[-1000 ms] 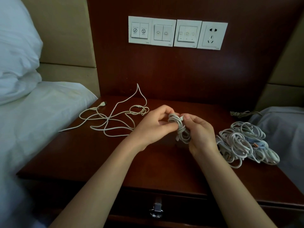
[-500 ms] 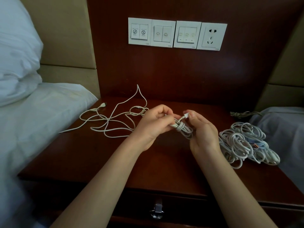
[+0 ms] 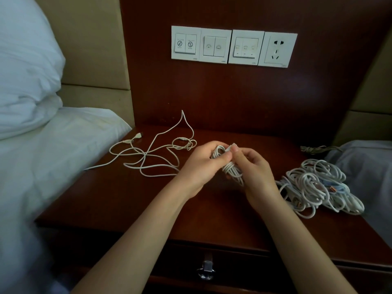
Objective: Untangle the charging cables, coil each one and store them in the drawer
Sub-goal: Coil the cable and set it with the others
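Above the middle of the dark wooden nightstand [image 3: 131,200], both hands hold a small coiled white cable [image 3: 230,166]. My left hand [image 3: 203,166] grips the upper loops of the coil. My right hand [image 3: 254,170] pinches the cable's plug end at the top and cups the lower loops. A loose white cable [image 3: 152,153] sprawls tangled on the nightstand's left half. A heap of tangled white cables [image 3: 318,185] lies at the right. The drawer [image 3: 244,270] below the top is closed, its metal handle [image 3: 205,270] at the front.
A bed with white sheet and pillow [image 3: 27,81] borders the nightstand on the left; grey bedding [image 3: 364,166] lies on the right. Wall switches and a socket [image 3: 233,46] sit on the wooden panel behind. A thin grey cord [image 3: 314,148] lies at the back right.
The hands have turned the coil between them; my right hand's fingers moved the plug end up to the top of the coil, close against my left thumb.
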`<state>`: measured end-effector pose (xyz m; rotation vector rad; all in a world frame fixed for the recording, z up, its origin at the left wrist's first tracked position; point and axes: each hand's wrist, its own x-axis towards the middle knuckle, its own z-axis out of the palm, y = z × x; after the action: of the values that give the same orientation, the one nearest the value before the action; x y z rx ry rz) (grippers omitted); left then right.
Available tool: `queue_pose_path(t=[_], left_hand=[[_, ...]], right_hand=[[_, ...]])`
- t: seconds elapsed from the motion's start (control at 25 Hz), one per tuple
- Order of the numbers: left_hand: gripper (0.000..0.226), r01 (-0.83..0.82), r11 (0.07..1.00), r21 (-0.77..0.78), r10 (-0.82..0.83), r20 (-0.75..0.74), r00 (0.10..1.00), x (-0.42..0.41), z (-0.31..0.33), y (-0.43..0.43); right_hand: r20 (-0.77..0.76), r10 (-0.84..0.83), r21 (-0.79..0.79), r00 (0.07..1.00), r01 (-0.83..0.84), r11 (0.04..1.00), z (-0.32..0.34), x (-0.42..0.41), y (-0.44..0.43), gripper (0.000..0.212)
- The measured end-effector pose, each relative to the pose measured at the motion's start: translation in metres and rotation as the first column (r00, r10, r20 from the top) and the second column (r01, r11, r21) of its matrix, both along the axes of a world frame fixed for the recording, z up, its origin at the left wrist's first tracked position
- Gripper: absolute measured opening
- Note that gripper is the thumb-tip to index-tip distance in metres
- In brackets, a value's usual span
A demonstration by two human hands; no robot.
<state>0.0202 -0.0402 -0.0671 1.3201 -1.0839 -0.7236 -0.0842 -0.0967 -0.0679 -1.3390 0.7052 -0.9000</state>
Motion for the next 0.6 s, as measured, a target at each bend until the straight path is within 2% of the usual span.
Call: queue_pose_path(t=[0.12, 0.24, 0.4, 0.48, 0.6], left_hand=[[0.012, -0.113, 0.994, 0.005, 0.113, -0.018, 0.993, 0.001, 0.001, -0.003], [0.013, -0.207, 0.978, -0.001, 0.207, -0.017, 0.978, 0.004, 0.003, -0.003], [0.01, -0.243, 0.97, -0.03, 0.243, 0.011, 0.97, 0.01, 0.001, -0.004], [0.011, -0.261, 0.964, -0.047, 0.264, 0.087, 0.961, 0.01, -0.001, -0.006], [0.018, -0.248, 0.967, -0.052, 0.25, 0.045, 0.967, 0.007, -0.003, -0.009]], right_hand=[[0.005, 0.113, 0.041, 0.994, -0.113, 0.993, 0.0, 0.0, 0.001, 0.026], [-0.111, 0.168, -0.066, 0.979, -0.176, 0.982, -0.001, 0.001, 0.004, 0.02], [-0.193, -0.034, -0.346, 0.981, -0.035, 0.938, -0.007, 0.001, 0.0, 0.014], [-0.231, -0.177, -0.524, 0.957, 0.031, 0.851, -0.01, -0.001, -0.004, 0.012], [-0.241, -0.304, -0.674, 0.922, 0.067, 0.736, -0.011, -0.003, -0.004, 0.024]])
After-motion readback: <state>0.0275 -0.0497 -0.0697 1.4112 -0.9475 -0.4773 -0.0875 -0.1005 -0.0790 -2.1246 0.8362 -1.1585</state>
